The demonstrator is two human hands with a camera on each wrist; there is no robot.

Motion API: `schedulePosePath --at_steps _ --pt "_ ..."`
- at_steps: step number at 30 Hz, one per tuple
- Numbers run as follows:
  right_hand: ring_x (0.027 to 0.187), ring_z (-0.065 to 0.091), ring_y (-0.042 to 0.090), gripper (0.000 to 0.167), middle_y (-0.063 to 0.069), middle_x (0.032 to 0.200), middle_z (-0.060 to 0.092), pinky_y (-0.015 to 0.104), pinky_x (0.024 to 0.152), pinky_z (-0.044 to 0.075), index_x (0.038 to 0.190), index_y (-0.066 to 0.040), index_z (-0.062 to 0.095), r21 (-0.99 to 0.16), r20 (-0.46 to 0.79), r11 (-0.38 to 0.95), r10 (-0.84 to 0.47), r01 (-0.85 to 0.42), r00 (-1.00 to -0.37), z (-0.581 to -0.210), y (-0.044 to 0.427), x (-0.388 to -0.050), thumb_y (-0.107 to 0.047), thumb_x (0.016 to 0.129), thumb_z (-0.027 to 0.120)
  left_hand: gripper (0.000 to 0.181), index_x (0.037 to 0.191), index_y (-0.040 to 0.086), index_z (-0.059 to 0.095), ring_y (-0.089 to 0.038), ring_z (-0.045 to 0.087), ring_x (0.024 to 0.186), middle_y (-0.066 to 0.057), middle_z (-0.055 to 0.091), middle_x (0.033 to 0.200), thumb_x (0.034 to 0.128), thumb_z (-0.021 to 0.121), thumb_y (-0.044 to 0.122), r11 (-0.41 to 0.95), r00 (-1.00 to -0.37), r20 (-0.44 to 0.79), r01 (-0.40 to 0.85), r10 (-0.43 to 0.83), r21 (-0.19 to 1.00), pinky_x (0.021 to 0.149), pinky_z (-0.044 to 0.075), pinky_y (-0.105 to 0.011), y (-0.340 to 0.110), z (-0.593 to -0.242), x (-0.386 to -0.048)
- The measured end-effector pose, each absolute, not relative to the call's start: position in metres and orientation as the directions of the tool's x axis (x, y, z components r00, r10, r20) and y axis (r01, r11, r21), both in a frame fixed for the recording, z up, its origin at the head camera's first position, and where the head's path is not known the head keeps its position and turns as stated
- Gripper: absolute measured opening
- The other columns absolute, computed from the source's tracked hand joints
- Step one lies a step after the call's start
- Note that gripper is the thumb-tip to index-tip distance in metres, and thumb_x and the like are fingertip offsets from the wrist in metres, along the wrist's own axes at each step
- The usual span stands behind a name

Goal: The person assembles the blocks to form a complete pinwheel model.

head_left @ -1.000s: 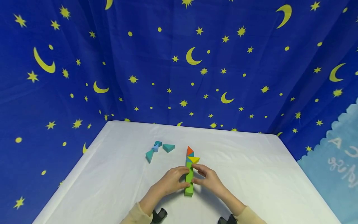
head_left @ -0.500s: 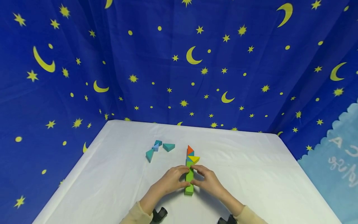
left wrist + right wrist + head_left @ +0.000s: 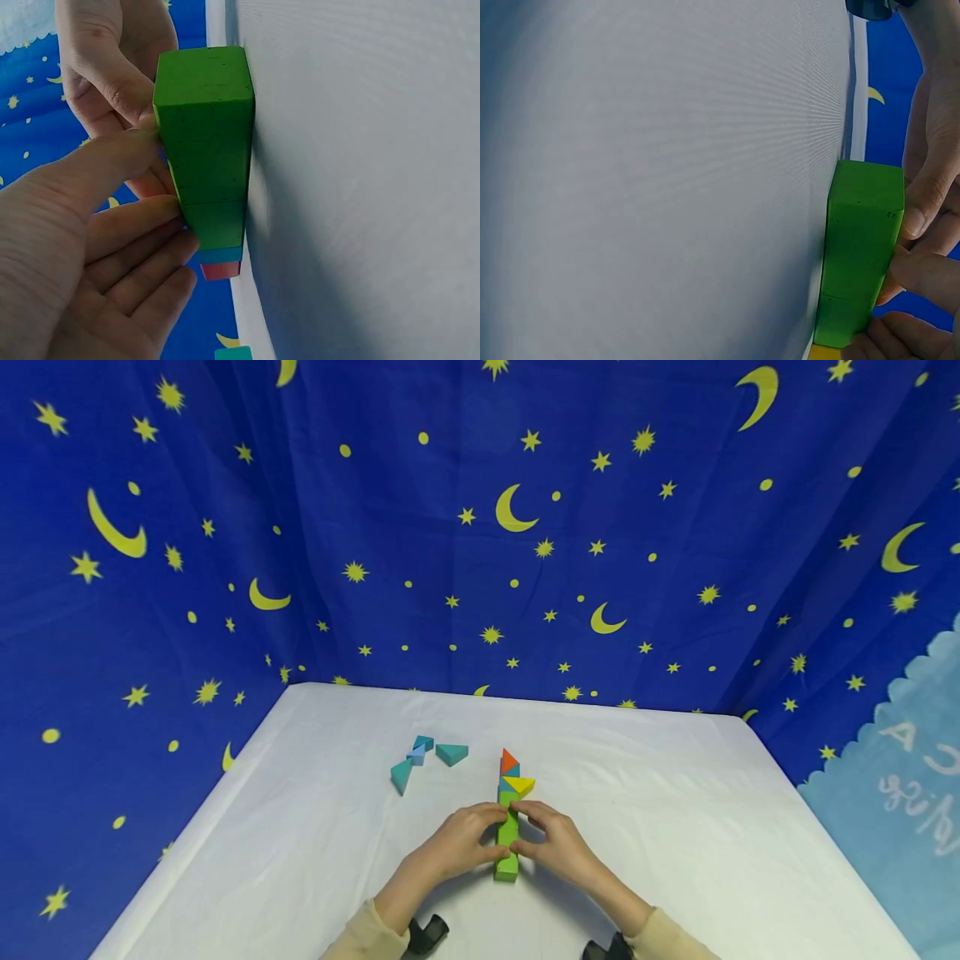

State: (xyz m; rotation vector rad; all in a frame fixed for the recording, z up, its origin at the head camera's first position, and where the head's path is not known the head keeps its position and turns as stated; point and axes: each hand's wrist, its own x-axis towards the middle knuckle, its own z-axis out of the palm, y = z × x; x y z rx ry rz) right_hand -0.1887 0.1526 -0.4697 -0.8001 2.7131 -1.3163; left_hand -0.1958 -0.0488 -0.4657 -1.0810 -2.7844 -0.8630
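Note:
A row of green blocks [image 3: 507, 835] lies on the table, running away from me. My left hand [image 3: 459, 845] touches its left and upper edge with thumb and fingertips. From the right, my right hand [image 3: 561, 846] touches the same blocks with thumb and fingertips. The fingers of both hands are gently bent, thumbs apart from forefingers. Past the green row's far end are a yellow triangular block [image 3: 521, 786], small blue pieces [image 3: 505, 787] and an orange triangular block [image 3: 509, 762]. In the left wrist view a seam crosses the green block [image 3: 204, 154].
Left of the row lie loose triangular blocks: teal ones [image 3: 452, 754] [image 3: 402, 776], a light blue one [image 3: 417, 755] and a darker teal one [image 3: 423, 743]. A white cloth covers the table [image 3: 690, 827]. A blue curtain [image 3: 420, 535] with stars and moons stands behind.
My right hand's fingertips have come slightly left onto the green blocks since a second ago. Over the last half second the hands and blocks look still; the head view shifted slightly.

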Motion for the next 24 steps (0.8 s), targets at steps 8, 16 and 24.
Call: schedulePosePath --at_steps 8,16,24 --pt "0.118 0.051 0.033 0.054 0.018 0.128 0.054 0.042 0.094 0.045 0.127 0.005 0.054 -0.739 0.185 0.520 -0.456 -0.430 -0.870 -0.466 0.153 -0.191 -0.014 0.081 0.075 0.046 0.125 0.001 0.060 -0.025 0.052 0.119 -0.010 0.056 0.128 0.0871 0.070 0.026 0.613 -0.798 0.258 0.589 0.545 0.527 0.098 0.043 -0.040 -0.071 -0.439 -0.204" --pt "0.119 0.050 0.034 0.054 0.017 0.128 0.054 0.042 0.094 0.046 0.127 0.003 0.055 -0.746 0.172 0.525 -0.444 -0.411 -0.879 -0.464 0.153 -0.194 -0.015 0.081 0.076 0.043 0.121 -0.002 0.061 -0.032 0.053 0.117 -0.015 0.058 0.125 0.0849 0.072 0.020 0.691 -0.851 0.286 0.525 0.441 0.496 0.096 0.043 -0.046 -0.120 -0.413 -0.238" --pt "0.117 0.051 0.037 0.055 0.019 0.129 0.053 0.043 0.093 0.046 0.127 0.006 0.053 -0.744 0.177 0.516 -0.460 -0.425 -0.870 -0.466 0.152 -0.190 -0.016 0.081 0.075 0.037 0.117 -0.003 0.063 -0.036 0.052 0.116 -0.018 0.060 0.120 0.0859 0.070 0.016 0.722 -0.859 0.233 0.511 0.456 0.467 0.097 0.042 -0.049 -0.166 -0.407 -0.281"
